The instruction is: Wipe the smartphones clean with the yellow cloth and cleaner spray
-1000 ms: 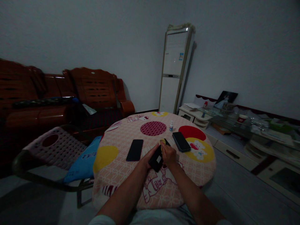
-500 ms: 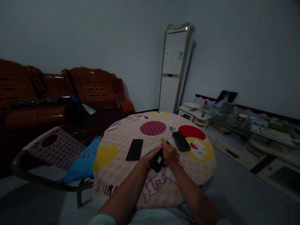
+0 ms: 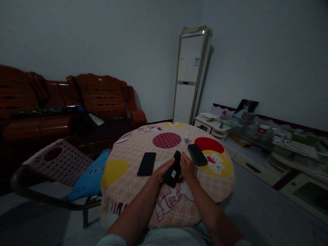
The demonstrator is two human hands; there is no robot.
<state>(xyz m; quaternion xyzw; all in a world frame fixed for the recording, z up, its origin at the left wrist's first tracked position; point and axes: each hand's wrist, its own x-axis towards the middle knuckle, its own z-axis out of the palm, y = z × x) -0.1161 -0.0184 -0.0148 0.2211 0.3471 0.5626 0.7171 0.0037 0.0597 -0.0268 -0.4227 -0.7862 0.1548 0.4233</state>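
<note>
My left hand [image 3: 163, 170] is closed around a black phone [image 3: 169, 177], tilted above the table, with a small white label on the side facing me. My right hand [image 3: 188, 168] is closed at the right edge of that phone. Its fingers pinch a small yellow piece [image 3: 182, 155], mostly hidden, whose material I cannot make out. To the left, a second phone [image 3: 147, 164] lies flat with its dark screen up. On the right lies a third phone [image 3: 197, 154], also dark. Behind it stands a small white bottle [image 3: 186, 138] with a blue label.
The round table [image 3: 138, 143] wears a patterned pink cloth. At left are a woven chair [image 3: 61, 159] with a blue bag [image 3: 89, 177] and a wooden sofa [image 3: 102, 92]. A tall air conditioner [image 3: 188, 75] stands behind; a cluttered low cabinet [image 3: 246, 160] runs along the right.
My right hand has moved from the top face of the black phone to its right edge, taking the yellow piece along. More of the phone shows. The other phones and the bottle have stayed put.
</note>
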